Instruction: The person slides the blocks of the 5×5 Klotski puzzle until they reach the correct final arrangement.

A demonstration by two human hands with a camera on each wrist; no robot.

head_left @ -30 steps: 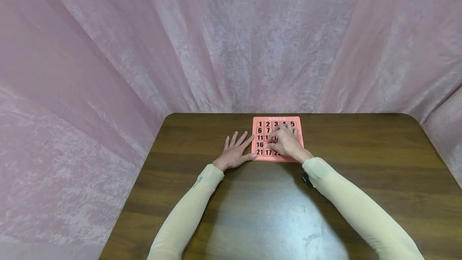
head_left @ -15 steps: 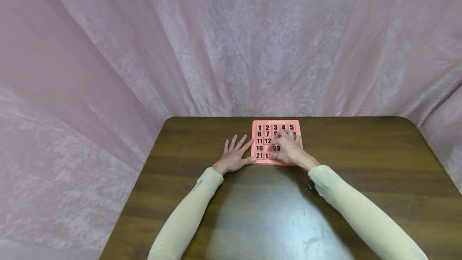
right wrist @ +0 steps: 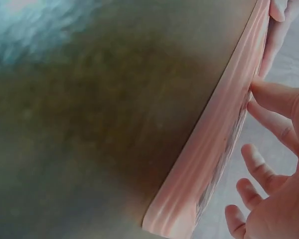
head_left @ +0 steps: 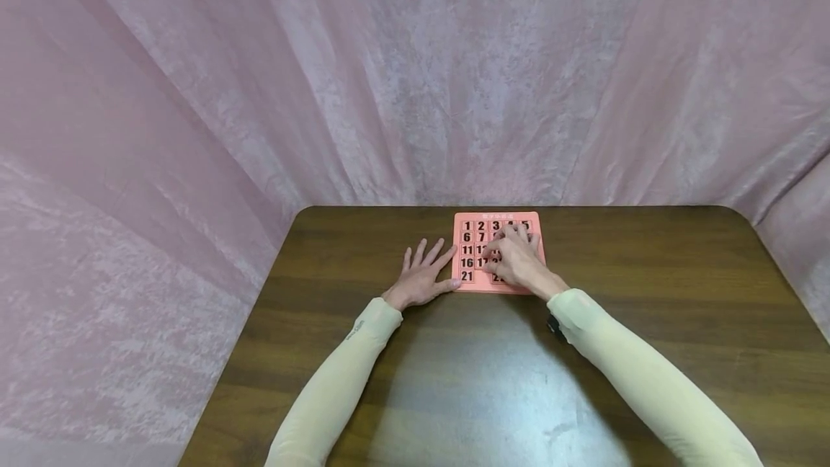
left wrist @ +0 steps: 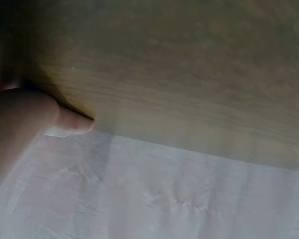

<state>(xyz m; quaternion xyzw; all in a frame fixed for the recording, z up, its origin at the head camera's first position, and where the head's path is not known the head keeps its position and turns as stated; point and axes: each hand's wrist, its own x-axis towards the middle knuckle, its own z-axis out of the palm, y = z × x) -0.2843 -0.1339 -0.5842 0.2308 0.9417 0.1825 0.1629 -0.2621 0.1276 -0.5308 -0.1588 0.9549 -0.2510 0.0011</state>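
A pink number sliding puzzle [head_left: 472, 285] lies on the table, its black-numbered tiles in rows. A bare pink slot shows in the bottom row between tile 21 [head_left: 467, 277] and tile 22. My left hand [head_left: 418, 282] lies flat with fingers spread, index fingertip and thumb against the puzzle's left edge. Over the tiles bends my right hand [head_left: 519, 258], thumb and index fingertips down beside tile 17 [head_left: 481, 263]. It covers much of the middle and right columns. In the right wrist view the thumb [right wrist: 274, 95] and index touch the puzzle's face; the other fingers hang loosely bent.
The puzzle sits near the far edge of the brown wooden table [head_left: 648, 265]. Pink velvet curtain [head_left: 480, 78] hangs behind the table and at both sides. A dark watch-like band [head_left: 554, 326] shows at the right sleeve's cuff.
Tile 17 has slid up from the bottom row into the gap beside 16, leaving the slot below it. The right hand shifted slightly; the left hand stays in place.
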